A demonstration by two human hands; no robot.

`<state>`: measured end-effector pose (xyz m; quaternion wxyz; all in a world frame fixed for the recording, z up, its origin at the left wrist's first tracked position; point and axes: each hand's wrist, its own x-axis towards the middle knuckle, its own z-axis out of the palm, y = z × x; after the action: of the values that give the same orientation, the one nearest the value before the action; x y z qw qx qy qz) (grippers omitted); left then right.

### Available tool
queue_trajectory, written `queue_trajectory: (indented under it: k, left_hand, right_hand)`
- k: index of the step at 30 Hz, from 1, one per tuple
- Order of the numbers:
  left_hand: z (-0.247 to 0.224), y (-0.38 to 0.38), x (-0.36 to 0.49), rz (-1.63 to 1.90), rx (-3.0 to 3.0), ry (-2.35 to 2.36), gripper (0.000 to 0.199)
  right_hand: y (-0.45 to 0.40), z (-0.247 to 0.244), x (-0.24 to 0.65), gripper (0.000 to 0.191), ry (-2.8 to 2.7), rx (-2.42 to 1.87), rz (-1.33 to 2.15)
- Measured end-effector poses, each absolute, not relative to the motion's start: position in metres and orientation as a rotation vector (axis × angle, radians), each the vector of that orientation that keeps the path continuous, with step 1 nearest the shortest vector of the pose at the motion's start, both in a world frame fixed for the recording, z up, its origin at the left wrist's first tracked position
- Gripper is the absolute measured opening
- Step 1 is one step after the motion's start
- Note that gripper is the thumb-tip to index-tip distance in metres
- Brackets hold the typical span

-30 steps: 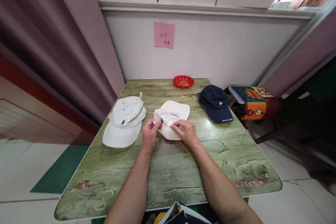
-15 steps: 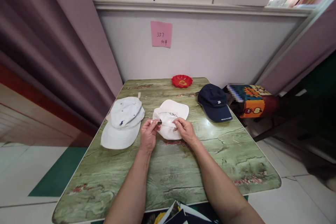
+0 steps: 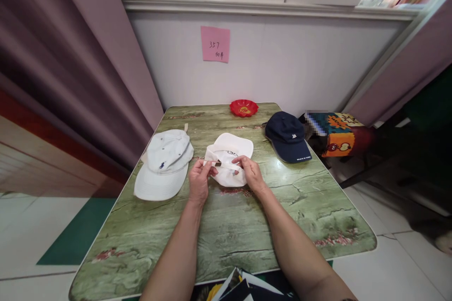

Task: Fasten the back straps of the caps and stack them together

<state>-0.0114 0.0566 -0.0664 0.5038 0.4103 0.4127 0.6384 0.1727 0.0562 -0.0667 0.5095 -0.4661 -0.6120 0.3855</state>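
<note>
**If the pinch gets loose, the thin strap (image 3: 229,166) may slip**

While the fingers of the left hand (image 3: 198,184) pinch the strap beside its dark buckle (image 3: 218,164), whether the right hand (image 3: 253,175) grips too is hard to tell. The white cap (image 3: 233,141) sits on the green tabletop (image 3: 233,240), between a pale cap (image 3: 169,153) and a navy cap (image 3: 286,129). A pink note (image 3: 215,44) is on the wall (image 3: 300,61).

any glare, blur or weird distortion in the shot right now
Head view: glare whitens the table just below the navy cap; head view: the top right corner looks overexposed; head view again: a pixelated patch beside the navy cap, wide-angle stretching toward the edges, and lettering on the white cap too small to read surely.
</note>
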Motion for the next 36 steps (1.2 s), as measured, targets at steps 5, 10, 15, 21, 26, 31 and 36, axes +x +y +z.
queue_trajectory:
  k: [5,10,15,21,26,31,36]
  left_hand:
    - [-0.069,0.058,-0.010,1.541,0.985,1.004,0.023]
    - [-0.068,0.058,-0.009,1.559,0.946,1.029,0.025]
    - [-0.066,0.058,-0.008,1.566,0.970,1.024,0.025]
    - [-0.068,0.058,-0.007,1.559,0.992,1.018,0.025]
    - [-0.068,0.059,-0.006,1.535,1.016,0.993,0.025]
    - [-0.069,0.059,-0.006,1.532,1.025,1.006,0.026]
    - [-0.069,0.059,-0.006,1.530,1.048,1.039,0.028]
  right_hand:
    - [0.056,-0.067,0.171,0.037,-1.639,-1.217,0.880]
    - [0.054,-0.069,0.170,0.028,-1.755,-1.283,0.759]
    - [0.052,-0.060,0.172,0.028,-1.796,-1.291,0.666]
    - [0.044,-0.031,0.178,0.039,-1.471,-1.289,0.588]
    - [0.041,-0.002,0.169,0.023,-1.628,-1.369,0.459]
    - [0.052,-0.009,0.146,0.029,-1.863,-1.554,0.525]
    - [0.056,-0.026,0.137,0.018,-1.874,-1.526,0.559]
